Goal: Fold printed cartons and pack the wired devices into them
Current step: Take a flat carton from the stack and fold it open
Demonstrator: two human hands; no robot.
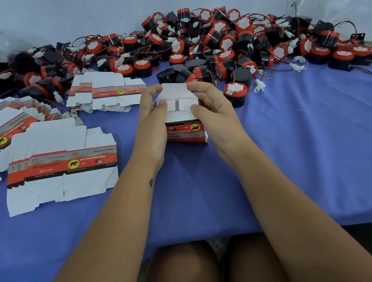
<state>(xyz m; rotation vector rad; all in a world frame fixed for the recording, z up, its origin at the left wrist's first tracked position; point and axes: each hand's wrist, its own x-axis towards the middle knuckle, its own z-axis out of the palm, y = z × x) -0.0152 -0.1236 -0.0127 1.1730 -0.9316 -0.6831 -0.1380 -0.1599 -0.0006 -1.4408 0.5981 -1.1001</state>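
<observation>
While both forearms reach out from my lap over the blue surface (306,157), the carton (182,116) sits upright between my two hands, its printed red band facing me and its open end turned up and slightly away. My left hand (152,119) grips the carton's left side, fingers (151,92) curled over the top edge and the thumb pressing the left dust flap down flat. My right hand (211,109) mirrors it on the right side, thumb on the right dust flap, fingers hooked around the far corner by the lid. Both hands are closed on the same carton; neither is free.

What the next move depends on is the white tuck flap (175,89): it stands up on the far edge of the opening, beyond both thumbs, hinged across the carton's width. To close it, I judge it must fold toward me over the two small flaps, so the fingertips already behind it are the ones to push. Whether a device is inside I cannot tell.

Left of the hands lie the flat cartons (61,166) in fanned stacks, printed side up. Just beyond the right hand stands one loose device (236,94), red rim up, nearer that hand than the left. Farther back, the pile of wired devices (188,42) runs along the wall.
</observation>
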